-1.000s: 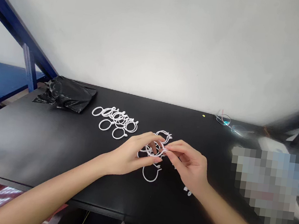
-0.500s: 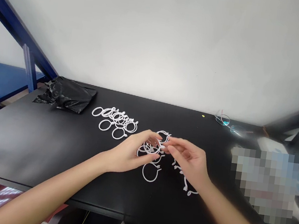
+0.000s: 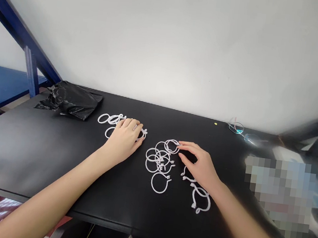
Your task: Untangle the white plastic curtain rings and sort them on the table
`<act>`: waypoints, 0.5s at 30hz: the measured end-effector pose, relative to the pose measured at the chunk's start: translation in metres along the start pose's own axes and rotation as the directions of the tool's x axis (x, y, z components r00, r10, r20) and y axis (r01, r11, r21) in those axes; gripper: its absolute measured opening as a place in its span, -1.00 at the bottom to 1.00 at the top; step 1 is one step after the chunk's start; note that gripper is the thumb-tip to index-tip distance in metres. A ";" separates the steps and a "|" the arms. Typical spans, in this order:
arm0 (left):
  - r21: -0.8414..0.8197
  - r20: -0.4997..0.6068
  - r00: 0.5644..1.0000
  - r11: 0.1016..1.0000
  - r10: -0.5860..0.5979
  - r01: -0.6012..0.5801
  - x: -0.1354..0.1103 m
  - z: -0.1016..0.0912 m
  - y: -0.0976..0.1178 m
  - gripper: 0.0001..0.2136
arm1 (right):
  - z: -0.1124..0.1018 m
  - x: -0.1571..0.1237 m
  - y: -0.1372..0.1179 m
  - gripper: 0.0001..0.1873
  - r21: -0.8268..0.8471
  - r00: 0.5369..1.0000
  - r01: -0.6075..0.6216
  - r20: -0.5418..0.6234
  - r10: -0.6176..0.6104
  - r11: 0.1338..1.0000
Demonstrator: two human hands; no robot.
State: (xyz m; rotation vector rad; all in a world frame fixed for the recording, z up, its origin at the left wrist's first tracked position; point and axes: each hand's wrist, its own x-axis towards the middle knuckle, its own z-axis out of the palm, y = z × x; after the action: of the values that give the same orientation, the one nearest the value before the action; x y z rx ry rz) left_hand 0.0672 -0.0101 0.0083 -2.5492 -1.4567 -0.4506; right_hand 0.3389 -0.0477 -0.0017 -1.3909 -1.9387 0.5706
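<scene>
My left hand (image 3: 125, 138) lies over the left pile of white plastic rings with small clasps (image 3: 114, 119). Its fingers are spread and bent down onto the pile, its thumb apart; the rings beneath are partly hidden. My right hand (image 3: 201, 161) hovers at the middle pile of similar open rings (image 3: 161, 162), thumb and fingers apart, fingertips at the clasp end of an upper ring (image 3: 172, 146). Below and partly behind the right hand lie several more rings with their clasps undone (image 3: 201, 199).
A crumpled black plastic bag (image 3: 73, 100) lies at the table's back left. Eyeglasses (image 3: 236, 128) rest near the wall at the back right, beside a small yellow bit (image 3: 215, 123). A blurred-out item (image 3: 280, 197) sits on the right. A blue metal frame (image 3: 31, 67) stands left.
My left hand has moved left from the middle pile to the left pile. My right hand has opened its pinch beside the middle pile, where the rings now show more fully.
</scene>
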 end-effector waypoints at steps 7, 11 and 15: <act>-0.046 -0.064 0.998 0.999 0.007 -0.010 -0.001 -0.004 0.006 -0.71 | -0.002 0.000 0.000 -0.89 0.043 0.996 0.046 -0.082 -0.042 0.998; -0.134 -0.101 0.994 0.989 0.042 -0.055 0.000 -0.008 0.011 -0.73 | -0.008 -0.001 -0.002 -0.91 0.098 0.978 0.087 -0.196 -0.067 0.991; -0.227 -0.124 0.990 0.970 0.064 -0.091 0.000 -0.008 0.015 -0.77 | -0.011 -0.001 -0.006 -0.86 0.032 0.942 0.125 -0.317 -0.109 0.992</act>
State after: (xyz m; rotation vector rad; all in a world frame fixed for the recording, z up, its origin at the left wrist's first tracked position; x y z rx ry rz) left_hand 0.0789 -0.0205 0.0159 -2.6930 -1.3285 -0.7853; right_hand 0.3436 -0.0507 0.0097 -1.2400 -1.7216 0.3172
